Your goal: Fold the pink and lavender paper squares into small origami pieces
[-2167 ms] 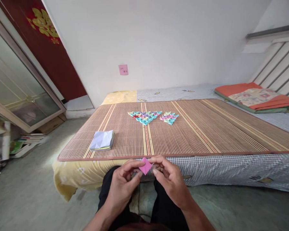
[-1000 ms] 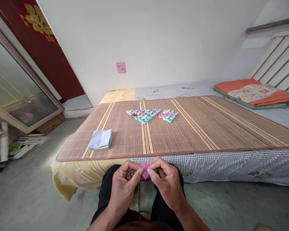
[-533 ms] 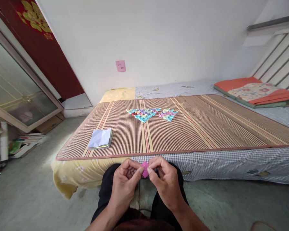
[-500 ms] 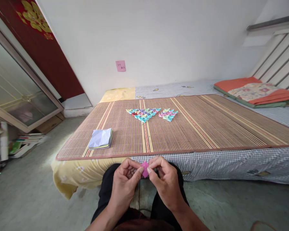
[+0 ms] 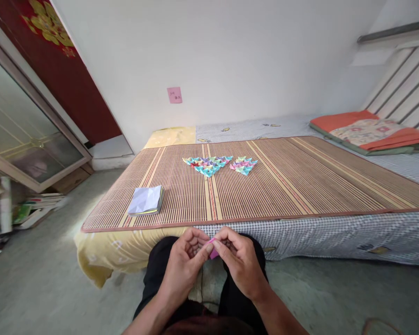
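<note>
Lap: the person's dark trousers (image 5: 157,267) showed below the forearms, with the knees apart at the bed's near edge and the grey floor (image 5: 317,302) beneath.
Left hand: the left hand (image 5: 183,260) was drawn narrow, thumb and forefinger pinching the pink paper (image 5: 214,254) at its left end, the other fingers curled behind.
Right hand: the right hand (image 5: 240,263) pinched the same piece from the other side, its thumb lying across the front and its fingers bent behind.
Pink paper: it sat between the 2 hands, above the gap between the knees; the fingers covered much of it, so its exact fold was hard to make out.
Bed edge: a yellow cloth (image 5: 125,249) hung at the left and a checked cloth (image 5: 321,239) at the right.
Striped mat: the mat (image 5: 282,186) lay flat on the bed.
Paper stack: a square stack of paper (image 5: 145,200), pale sheet on top, rested near the mat's left front.
Folded pieces: 2 multicoloured clusters, a larger cluster (image 5: 208,166) and a smaller cluster (image 5: 244,166), lay side by side farther back.
Quilt: an orange and floral folded quilt (image 5: 370,131) lay at the far right.
Wall: a pink note (image 5: 174,95) was stuck to the white wall (image 5: 230,56).
</note>
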